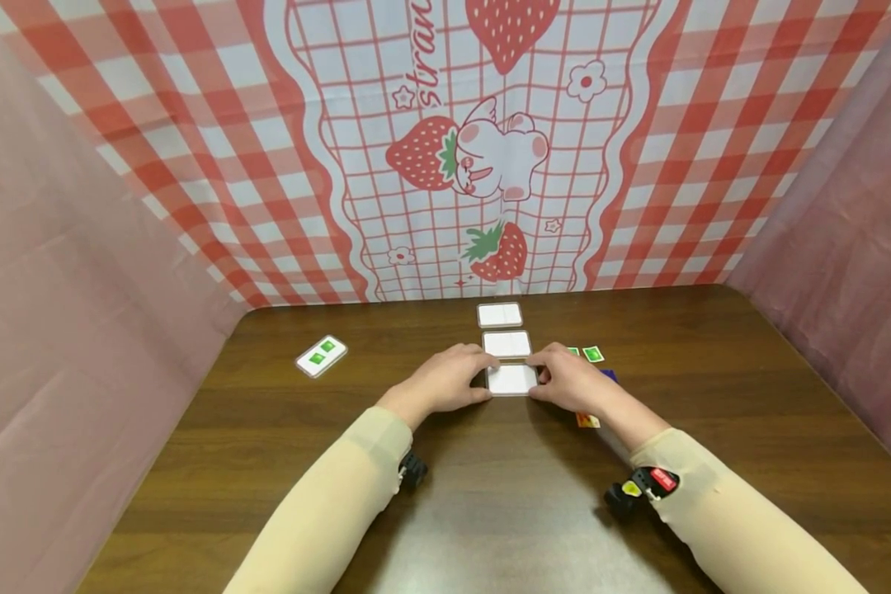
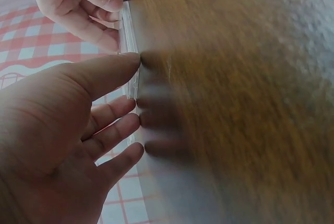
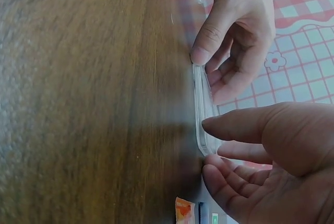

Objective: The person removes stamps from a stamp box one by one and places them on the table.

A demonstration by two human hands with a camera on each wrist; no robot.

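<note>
A flat white card case (image 1: pixel 512 379) with a clear rim lies on the wooden table between the two hands. My left hand (image 1: pixel 449 379) holds its left end, thumb at the near corner and fingers at the far side. My right hand (image 1: pixel 573 378) holds the right end in the same way. In the left wrist view the case shows edge-on as a thin clear slab (image 2: pixel 131 51) low on the tabletop. Two more white cases, a middle one (image 1: pixel 506 344) and a far one (image 1: pixel 500 314), lie in a column behind it.
At the left lies another clear-rimmed case (image 1: pixel 322 356) with two green squares. Partly hidden by my right hand and forearm are small green-and-white squares (image 1: pixel 592 354), a blue piece (image 1: pixel 609 375) and an orange piece (image 1: pixel 588 420). A checked strawberry cloth (image 1: pixel 453 239) hangs behind the table.
</note>
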